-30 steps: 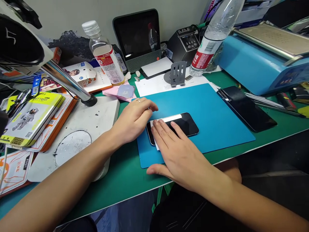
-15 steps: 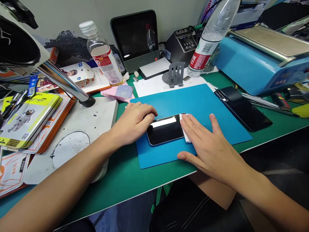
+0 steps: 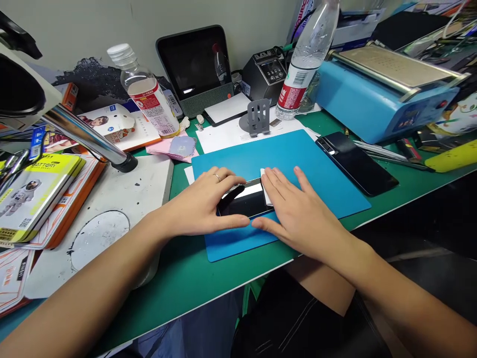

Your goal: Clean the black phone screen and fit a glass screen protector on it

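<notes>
A black phone (image 3: 244, 201) lies screen-up on a blue mat (image 3: 320, 174) on the green bench. My left hand (image 3: 203, 204) grips the phone's left end, thumb along its near edge and fingers curled over the far edge; a ring is on one finger. My right hand (image 3: 294, 211) lies flat over the phone's right part, fingers stretched out and pressing a small white wipe (image 3: 266, 191) onto the screen.
A second dark phone (image 3: 356, 161) lies right of the mat. Behind stand a grey phone stand (image 3: 258, 117), two water bottles (image 3: 147, 97) (image 3: 301, 69), a black tablet (image 3: 194, 64), a soldering station (image 3: 266, 74) and a blue machine (image 3: 380, 89). A microscope base (image 3: 108, 219) and battery boxes (image 3: 35, 191) are at left.
My right hand slid the white wipe from the phone's left end to its right end, then back a little toward the middle. My left hand kept hold of the phone.
</notes>
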Demonstrator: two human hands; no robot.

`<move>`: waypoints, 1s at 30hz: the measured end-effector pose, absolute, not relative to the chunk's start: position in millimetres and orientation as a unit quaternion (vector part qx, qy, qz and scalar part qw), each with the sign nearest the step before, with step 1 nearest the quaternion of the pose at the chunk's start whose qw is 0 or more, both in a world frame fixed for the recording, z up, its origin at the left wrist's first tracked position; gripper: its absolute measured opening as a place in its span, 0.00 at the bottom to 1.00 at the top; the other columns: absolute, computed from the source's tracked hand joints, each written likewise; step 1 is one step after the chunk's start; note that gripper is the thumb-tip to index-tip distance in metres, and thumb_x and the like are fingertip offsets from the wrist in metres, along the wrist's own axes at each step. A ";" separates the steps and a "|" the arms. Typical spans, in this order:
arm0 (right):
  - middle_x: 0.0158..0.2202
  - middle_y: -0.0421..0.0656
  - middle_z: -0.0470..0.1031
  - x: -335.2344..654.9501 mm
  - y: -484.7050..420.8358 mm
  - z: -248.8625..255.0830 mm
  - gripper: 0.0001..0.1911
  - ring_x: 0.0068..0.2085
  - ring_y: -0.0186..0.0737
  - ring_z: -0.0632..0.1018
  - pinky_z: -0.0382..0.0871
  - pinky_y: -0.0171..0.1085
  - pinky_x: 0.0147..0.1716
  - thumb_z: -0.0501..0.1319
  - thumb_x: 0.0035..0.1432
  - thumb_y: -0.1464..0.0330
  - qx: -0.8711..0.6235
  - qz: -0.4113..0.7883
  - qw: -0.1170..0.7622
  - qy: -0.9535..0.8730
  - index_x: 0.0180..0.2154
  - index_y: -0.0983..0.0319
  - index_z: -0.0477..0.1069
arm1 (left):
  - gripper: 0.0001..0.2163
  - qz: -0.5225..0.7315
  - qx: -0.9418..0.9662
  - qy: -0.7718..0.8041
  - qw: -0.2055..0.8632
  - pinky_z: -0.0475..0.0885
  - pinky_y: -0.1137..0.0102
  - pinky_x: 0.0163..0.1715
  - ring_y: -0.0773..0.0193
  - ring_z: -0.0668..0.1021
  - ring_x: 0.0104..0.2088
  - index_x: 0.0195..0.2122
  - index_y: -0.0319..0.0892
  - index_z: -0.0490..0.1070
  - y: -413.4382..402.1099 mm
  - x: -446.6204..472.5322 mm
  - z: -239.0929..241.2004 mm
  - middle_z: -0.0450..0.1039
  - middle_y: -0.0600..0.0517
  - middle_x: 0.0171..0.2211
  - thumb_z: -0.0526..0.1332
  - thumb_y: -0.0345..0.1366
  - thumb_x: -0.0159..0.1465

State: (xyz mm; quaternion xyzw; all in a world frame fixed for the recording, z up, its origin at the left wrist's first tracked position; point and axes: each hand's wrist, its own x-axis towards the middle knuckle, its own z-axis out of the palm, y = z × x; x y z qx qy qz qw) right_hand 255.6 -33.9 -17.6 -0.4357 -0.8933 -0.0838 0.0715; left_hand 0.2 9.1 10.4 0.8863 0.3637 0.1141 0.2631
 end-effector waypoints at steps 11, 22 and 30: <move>0.71 0.70 0.64 260.7 -40.1 -13.9 0.54 0.72 0.67 0.68 0.61 0.67 0.69 0.38 0.71 0.39 -0.432 -0.061 0.080 -0.896 0.69 0.83 0.60 | 0.33 0.086 0.908 0.339 0.232 0.71 0.51 0.57 0.46 0.74 0.55 0.68 0.41 0.64 11.1 1.0 7.6 0.71 0.41 0.59 0.70 0.49 0.66; 0.72 0.69 0.63 270.4 -39.5 -14.2 0.53 0.74 0.65 0.65 0.61 0.65 0.70 0.42 0.71 0.39 -0.433 -0.029 0.085 -0.897 0.71 0.81 0.58 | 0.32 0.091 0.904 0.337 0.246 0.72 0.52 0.58 0.46 0.73 0.57 0.67 0.42 0.63 11.3 -0.6 7.5 0.70 0.41 0.59 0.69 0.47 0.66; 0.73 0.69 0.60 270.9 -42.3 -10.1 0.54 0.74 0.67 0.64 0.63 0.65 0.69 0.44 0.70 0.39 -0.439 -0.039 0.062 -0.895 0.72 0.82 0.57 | 0.33 0.089 0.903 0.333 0.255 0.71 0.53 0.58 0.46 0.73 0.58 0.67 0.42 0.62 11.2 -2.8 7.4 0.69 0.41 0.60 0.70 0.46 0.65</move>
